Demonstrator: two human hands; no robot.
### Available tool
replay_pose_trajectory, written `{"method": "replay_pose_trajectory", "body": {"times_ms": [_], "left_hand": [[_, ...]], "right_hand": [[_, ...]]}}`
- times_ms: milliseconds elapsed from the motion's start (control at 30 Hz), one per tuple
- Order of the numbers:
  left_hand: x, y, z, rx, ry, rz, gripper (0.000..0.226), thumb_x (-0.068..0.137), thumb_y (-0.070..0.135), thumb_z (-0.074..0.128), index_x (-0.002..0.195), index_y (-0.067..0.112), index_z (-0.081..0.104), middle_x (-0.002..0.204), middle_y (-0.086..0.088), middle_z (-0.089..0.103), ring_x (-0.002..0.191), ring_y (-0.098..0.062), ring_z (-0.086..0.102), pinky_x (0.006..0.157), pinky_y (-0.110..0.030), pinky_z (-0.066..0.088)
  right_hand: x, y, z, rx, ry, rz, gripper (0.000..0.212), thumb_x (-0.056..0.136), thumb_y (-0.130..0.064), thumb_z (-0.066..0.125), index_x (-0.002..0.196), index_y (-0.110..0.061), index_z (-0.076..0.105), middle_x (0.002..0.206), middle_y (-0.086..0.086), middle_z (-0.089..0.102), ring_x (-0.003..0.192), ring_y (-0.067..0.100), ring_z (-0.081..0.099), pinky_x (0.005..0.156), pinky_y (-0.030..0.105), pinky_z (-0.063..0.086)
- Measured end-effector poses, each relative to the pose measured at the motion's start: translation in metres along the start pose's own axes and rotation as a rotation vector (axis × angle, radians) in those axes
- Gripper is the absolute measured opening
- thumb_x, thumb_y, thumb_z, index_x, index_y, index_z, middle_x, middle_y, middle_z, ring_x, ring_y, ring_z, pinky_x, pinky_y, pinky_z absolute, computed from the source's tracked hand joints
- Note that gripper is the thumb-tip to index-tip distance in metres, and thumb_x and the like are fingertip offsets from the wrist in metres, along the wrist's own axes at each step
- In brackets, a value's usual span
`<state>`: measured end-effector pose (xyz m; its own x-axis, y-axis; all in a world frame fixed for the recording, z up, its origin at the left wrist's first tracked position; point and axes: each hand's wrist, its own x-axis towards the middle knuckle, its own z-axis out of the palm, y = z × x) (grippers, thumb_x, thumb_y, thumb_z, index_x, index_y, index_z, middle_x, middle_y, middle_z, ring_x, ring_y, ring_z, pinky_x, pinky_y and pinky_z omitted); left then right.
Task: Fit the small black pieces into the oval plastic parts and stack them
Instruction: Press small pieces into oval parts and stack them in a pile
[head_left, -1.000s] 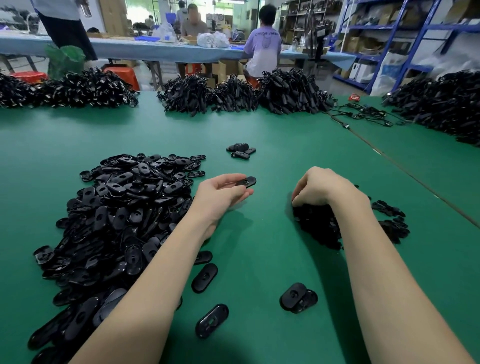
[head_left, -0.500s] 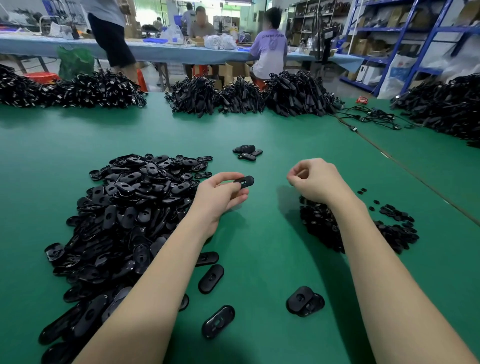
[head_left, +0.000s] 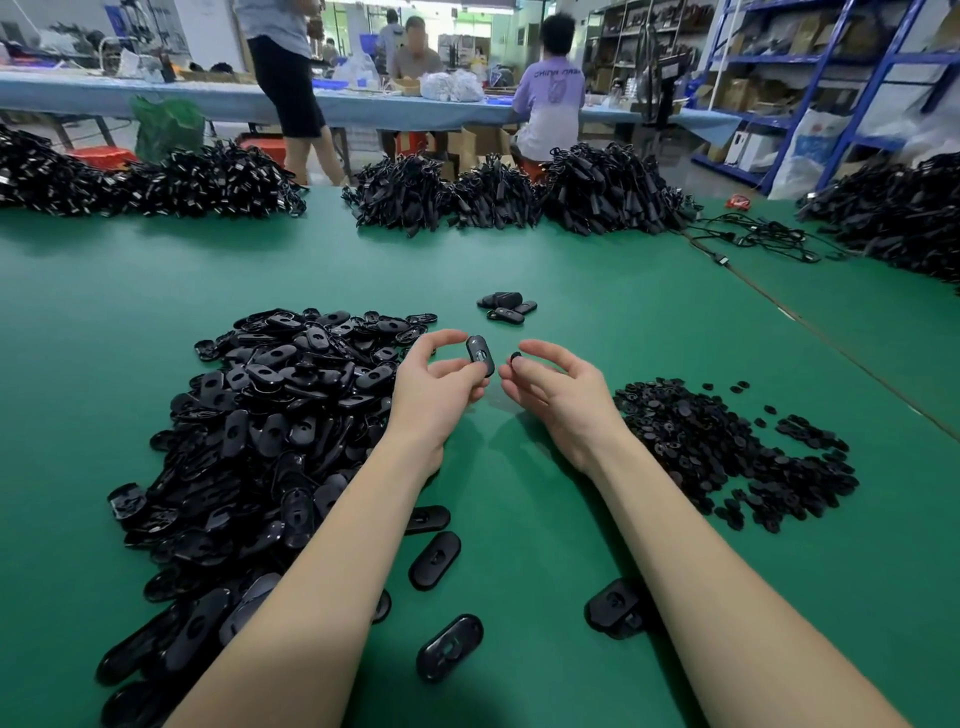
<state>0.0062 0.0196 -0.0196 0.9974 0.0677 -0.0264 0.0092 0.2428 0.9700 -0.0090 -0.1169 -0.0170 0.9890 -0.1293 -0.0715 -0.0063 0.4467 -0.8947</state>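
Observation:
My left hand (head_left: 434, 384) holds one black oval plastic part (head_left: 480, 355) upright between thumb and fingers, above the green table (head_left: 519, 519). My right hand (head_left: 558, 387) pinches a small black piece (head_left: 515, 357) at its fingertips, a short gap to the right of the oval part. A big heap of oval parts (head_left: 249, 441) lies to the left. A flatter heap of small black pieces (head_left: 727, 447) lies to the right. A few oval parts sit together in a small group (head_left: 506, 305) further back.
Loose oval parts (head_left: 435, 560) (head_left: 450, 647) (head_left: 615, 607) lie near the front between my forearms. Piles of black cabled items (head_left: 498, 195) (head_left: 904, 218) line the table's far edge and right side. People sit and stand at a blue table (head_left: 363, 101) behind.
My right hand has lifted off the heap of small pieces and come left with one piece. My left hand has turned the oval part upright. The two hands now nearly meet.

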Motion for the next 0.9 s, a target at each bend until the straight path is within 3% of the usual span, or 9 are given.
{"method": "replay_pose_trajectory", "body": {"times_ms": [133,367,600,767,900], "left_hand": [[0.0003,-0.0005,-0.0014,0.045,0.012,0.021,0.032,0.089,-0.002,0.067,0.102,0.027,0.068,0.087,-0.002,0.072,0.069,-0.009,0.069,0.060,-0.019,0.053],[-0.0031,0.0019,0.0011,0.016,-0.011,0.025,0.016,0.093,0.007,0.064,0.104,0.018,0.069,0.081,-0.002,0.077,0.073,-0.017,0.075,0.058,-0.022,0.056],[-0.0025,-0.0002,-0.0006,0.019,-0.010,0.017,0.012,0.093,0.008,0.064,0.101,0.016,0.067,0.086,-0.008,0.078,0.077,-0.022,0.077,0.061,-0.023,0.058],[0.0006,-0.0017,-0.0010,-0.028,0.014,0.022,0.008,0.093,0.008,0.064,0.100,0.011,0.064,0.074,0.000,0.077,0.075,-0.023,0.077,0.061,-0.024,0.058],[0.0017,-0.0026,-0.0016,-0.059,0.023,0.029,0.005,0.093,0.009,0.066,0.097,0.012,0.064,0.077,-0.002,0.077,0.079,-0.020,0.077,0.065,-0.022,0.058]], "right_hand": [[-0.0005,-0.0013,-0.0003,-0.085,-0.047,-0.001,0.013,0.094,0.002,0.065,0.096,-0.010,0.070,0.086,0.006,0.071,0.072,0.011,0.068,0.068,0.019,0.057],[0.0018,-0.0023,-0.0036,-0.168,-0.142,0.030,0.017,0.096,-0.003,0.065,0.106,-0.013,0.073,0.074,-0.001,0.071,0.067,0.008,0.064,0.067,0.017,0.054],[0.0029,-0.0032,-0.0036,-0.126,-0.100,0.059,0.011,0.092,-0.001,0.069,0.096,-0.011,0.072,0.074,0.000,0.073,0.062,0.008,0.062,0.060,0.016,0.052],[0.0035,-0.0035,-0.0024,-0.119,-0.074,0.066,0.009,0.092,-0.005,0.071,0.098,-0.011,0.068,0.086,0.004,0.078,0.061,0.007,0.063,0.056,0.016,0.049],[0.0021,-0.0047,0.0020,-0.190,-0.045,0.075,0.008,0.089,-0.011,0.076,0.094,-0.016,0.072,0.086,-0.001,0.075,0.061,0.008,0.061,0.052,0.015,0.045]]}}
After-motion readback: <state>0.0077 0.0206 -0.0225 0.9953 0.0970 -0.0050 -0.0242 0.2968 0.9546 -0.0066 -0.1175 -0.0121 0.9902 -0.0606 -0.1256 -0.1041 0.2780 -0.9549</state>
